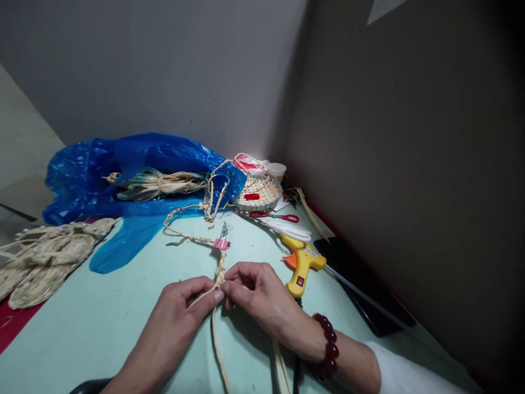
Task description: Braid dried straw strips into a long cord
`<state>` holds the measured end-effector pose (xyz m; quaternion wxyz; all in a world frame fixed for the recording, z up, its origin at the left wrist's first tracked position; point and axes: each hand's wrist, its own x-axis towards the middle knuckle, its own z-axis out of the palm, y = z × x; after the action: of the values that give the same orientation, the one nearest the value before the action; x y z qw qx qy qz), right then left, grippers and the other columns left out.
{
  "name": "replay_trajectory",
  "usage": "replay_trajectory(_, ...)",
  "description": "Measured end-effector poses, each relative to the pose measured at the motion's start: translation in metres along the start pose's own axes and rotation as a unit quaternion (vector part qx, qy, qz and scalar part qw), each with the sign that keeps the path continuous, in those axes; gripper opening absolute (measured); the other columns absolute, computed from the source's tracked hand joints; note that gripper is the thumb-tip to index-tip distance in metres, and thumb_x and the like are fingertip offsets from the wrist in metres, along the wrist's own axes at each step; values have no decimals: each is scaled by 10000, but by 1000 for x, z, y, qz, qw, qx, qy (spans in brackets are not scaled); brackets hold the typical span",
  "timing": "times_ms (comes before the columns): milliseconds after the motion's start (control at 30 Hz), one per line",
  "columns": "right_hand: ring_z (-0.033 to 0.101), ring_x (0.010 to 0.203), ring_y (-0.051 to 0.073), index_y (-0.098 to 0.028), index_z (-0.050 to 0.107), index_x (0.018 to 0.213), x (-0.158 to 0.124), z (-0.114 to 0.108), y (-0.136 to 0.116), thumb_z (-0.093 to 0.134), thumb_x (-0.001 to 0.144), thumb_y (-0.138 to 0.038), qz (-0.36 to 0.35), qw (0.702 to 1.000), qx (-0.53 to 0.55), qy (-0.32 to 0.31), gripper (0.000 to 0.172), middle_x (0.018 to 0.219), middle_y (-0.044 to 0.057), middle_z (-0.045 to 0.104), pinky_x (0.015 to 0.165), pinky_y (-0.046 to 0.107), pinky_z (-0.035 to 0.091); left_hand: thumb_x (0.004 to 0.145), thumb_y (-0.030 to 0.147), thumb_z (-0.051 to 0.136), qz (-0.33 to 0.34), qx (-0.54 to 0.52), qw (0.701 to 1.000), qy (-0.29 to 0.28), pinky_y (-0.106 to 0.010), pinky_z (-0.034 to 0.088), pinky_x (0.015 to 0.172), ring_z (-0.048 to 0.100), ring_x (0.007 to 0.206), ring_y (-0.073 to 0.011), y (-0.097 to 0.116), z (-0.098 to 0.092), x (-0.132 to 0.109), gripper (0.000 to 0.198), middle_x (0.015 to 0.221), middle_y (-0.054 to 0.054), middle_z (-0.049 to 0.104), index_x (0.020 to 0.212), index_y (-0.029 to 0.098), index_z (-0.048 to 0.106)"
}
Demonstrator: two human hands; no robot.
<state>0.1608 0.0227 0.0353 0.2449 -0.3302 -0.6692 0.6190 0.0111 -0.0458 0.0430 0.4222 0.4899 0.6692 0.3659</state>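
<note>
My left hand [180, 312] and my right hand [258, 293] meet at the middle of the table, both pinching a braided straw cord [220, 269]. The fingers of each hand are closed on the loose straw strands that trail toward me. The finished braid runs away from my hands, past a pink binder clip [221, 244] clamped on it, and curves back toward the blue bag. My right wrist wears a dark red bead bracelet [327, 346].
A yellow hot glue gun [302, 264] lies just right of my hands. Behind it are red-handled scissors [275, 216], a small woven basket [258, 193] and a dark phone [361, 284]. A blue plastic bag [135, 180] with straw bundles sits at the back left; woven straw pieces [45, 257] lie at the far left.
</note>
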Motion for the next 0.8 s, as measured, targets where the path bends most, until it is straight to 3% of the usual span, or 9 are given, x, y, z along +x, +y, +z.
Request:
replay_trajectory(200,448,556,84,-153,645,735,-5,-1,-9,529,843,-203,-70,988,-122,56,166,619,-26,574,525,193,323,885,431,468,28,98,992,73,-271,372,683,526,679,-187,3,9,-12,308,663,22,595,668,225,544)
replay_trajectory(367,442,558,91,-165,678,750,-9,0,-7,516,846,-179,-108,972,-196,78,189,610,-27,576,554,214,321,842,444,563,10,59,995,81,-244,340,569,464,593,-172,1,12,-19,211,569,49,507,759,250,574)
replay_trajectory(467,454,557,97,-168,673,728,-9,0,-5,490,869,-200,-94,985,-138,52,233,616,-19,591,549,212,335,878,481,494,1,0,999,32,-237,323,540,449,565,-158,-5,17,-20,376,532,25,512,610,222,536)
replay_trajectory(567,475,575,103,-163,645,697,-9,1,-3,486,878,-221,-70,996,-48,17,248,614,-16,570,555,208,355,890,493,457,-22,-45,999,6,-239,253,458,347,448,-117,-10,25,-20,432,515,22,510,581,206,554)
replay_trajectory(700,488,579,106,-143,653,735,-6,3,-6,580,831,-266,-21,997,73,-28,172,616,-12,569,565,215,370,902,429,442,10,43,999,26,-264,300,467,385,380,-143,-8,30,-23,404,369,53,379,595,223,603)
replay_trajectory(800,544,603,119,-122,660,761,-4,3,-9,671,763,-286,16,989,146,-31,164,650,14,633,596,223,401,908,379,424,52,140,989,7,-288,354,539,498,441,-178,-2,25,-24,405,404,13,491,586,225,617)
